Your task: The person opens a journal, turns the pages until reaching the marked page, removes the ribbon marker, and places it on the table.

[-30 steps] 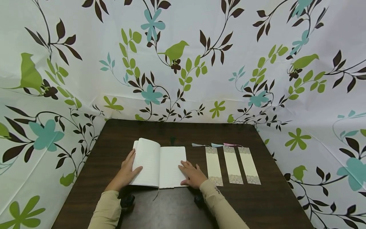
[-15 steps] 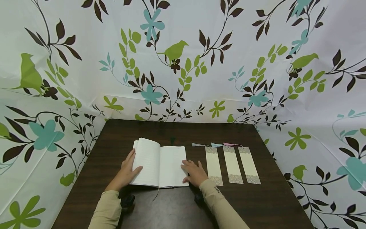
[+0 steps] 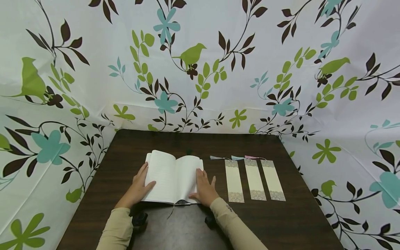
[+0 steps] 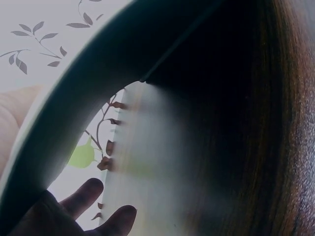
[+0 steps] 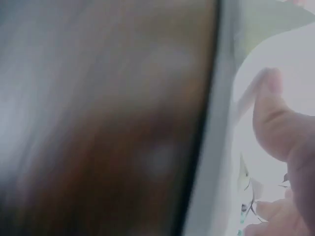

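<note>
A notebook (image 3: pixel 160 177) with faintly lined pages lies open near the middle of the table. My left hand (image 3: pixel 135 187) holds its left side, thumb over the page; in the left wrist view fingers (image 4: pixel 118 221) show beneath the raised left side. At the right side, my right hand (image 3: pixel 204 187) grips a bulging page (image 3: pixel 185 173), with the thumb on its face and the fingers at its outer edge. In the right wrist view the thumb (image 5: pixel 275 118) lies against white paper. A dark gap shows under the bulge near the spine, and a thin ribbon hangs below.
Right of the notebook lie three cream bookmarks, the left one (image 3: pixel 234 180), the middle one (image 3: pixel 255 180) and the right one (image 3: pixel 273 180), with tassels at their tops. The dark wood table (image 3: pixel 250 142) ends at a patterned cloth (image 3: pixel 200 114).
My right hand slid outward off the right page to its edge, then moved back left. The right page now bulges upward. My left hand stays put.
</note>
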A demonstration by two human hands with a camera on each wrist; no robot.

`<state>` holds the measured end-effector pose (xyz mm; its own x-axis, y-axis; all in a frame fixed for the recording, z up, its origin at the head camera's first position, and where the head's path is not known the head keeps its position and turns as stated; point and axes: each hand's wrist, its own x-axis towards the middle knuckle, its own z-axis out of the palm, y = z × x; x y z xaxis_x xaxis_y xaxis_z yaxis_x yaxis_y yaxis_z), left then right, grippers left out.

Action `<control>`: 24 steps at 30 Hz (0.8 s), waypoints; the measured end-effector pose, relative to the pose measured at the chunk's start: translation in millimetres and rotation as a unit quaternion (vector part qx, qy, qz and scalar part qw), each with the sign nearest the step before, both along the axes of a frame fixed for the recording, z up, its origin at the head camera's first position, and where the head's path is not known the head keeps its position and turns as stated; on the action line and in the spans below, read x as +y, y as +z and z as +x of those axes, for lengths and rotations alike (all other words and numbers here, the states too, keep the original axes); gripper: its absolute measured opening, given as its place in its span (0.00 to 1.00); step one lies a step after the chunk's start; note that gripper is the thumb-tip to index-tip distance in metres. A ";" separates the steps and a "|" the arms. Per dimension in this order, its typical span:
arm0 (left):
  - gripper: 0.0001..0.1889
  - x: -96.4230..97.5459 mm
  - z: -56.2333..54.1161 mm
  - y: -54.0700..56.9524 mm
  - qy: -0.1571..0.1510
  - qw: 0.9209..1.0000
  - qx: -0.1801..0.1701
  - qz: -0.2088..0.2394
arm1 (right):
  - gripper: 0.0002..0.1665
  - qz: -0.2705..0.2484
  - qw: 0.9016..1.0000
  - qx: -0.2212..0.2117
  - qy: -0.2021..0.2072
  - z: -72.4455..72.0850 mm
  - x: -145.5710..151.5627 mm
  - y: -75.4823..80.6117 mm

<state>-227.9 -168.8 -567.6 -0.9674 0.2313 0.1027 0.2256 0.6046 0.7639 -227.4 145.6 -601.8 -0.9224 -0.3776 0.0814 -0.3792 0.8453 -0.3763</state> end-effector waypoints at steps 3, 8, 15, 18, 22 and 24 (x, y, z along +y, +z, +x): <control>0.39 0.3 -0.5 -0.6 0.000 1.000 0.002 -0.002 | 0.70 -0.072 0.996 -0.041 -0.017 -0.4 -4.5 6.4; 0.39 0.4 0.0 1.4 -0.001 1.000 0.007 -0.005 | 0.69 -0.230 0.970 -0.072 -0.029 -4.3 -7.2 15.3; 0.38 0.2 -1.1 2.9 0.002 1.000 0.000 -0.008 | 0.48 -0.404 0.905 -0.131 -0.007 -0.3 -18.4 25.9; 0.38 0.5 -1.1 2.5 0.002 1.000 0.002 -0.005 | 0.45 -0.430 0.887 -0.167 -0.006 2.5 -27.6 26.5; 0.38 1.1 -0.8 1.9 0.000 1.000 0.011 0.000 | 0.45 -0.430 0.881 -0.195 -0.002 4.5 -42.6 23.7; 0.37 1.5 -0.5 1.9 0.000 1.000 0.013 0.005 | 0.46 -0.425 0.883 -0.198 -0.001 5.1 -50.8 22.4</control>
<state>-228.4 -167.3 -565.6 -0.9644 0.2298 0.1309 0.2459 0.5974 0.7633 -222.3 94.9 -579.4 -0.9426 -0.3339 0.0052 -0.0740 0.1939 -0.9782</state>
